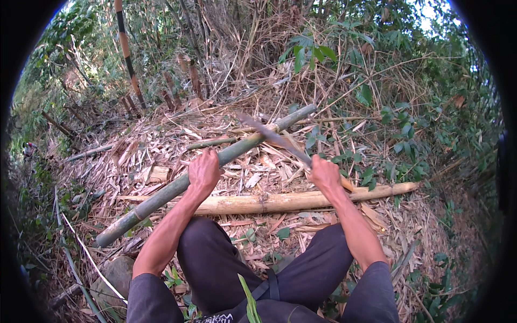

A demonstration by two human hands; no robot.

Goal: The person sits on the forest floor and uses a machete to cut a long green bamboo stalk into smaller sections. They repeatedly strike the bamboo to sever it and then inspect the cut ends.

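Note:
My left hand (204,171) grips a long green bamboo pole (161,195) that runs from lower left up to upper right. My right hand (325,175) holds a long dark blade (269,134) by its handle. The blade is blurred and slants up to the left, and its far part meets the green pole near its upper end. A pale, dry bamboo pole (269,202) lies crosswise on the ground just in front of my knees, under both hands.
Dry bamboo leaves and husks cover the ground. Thin green stems (210,143) lie behind the pole. Standing bamboo culms (127,54) rise at the back left, leafy bushes (388,124) crowd the right, and a stone (110,280) sits at lower left.

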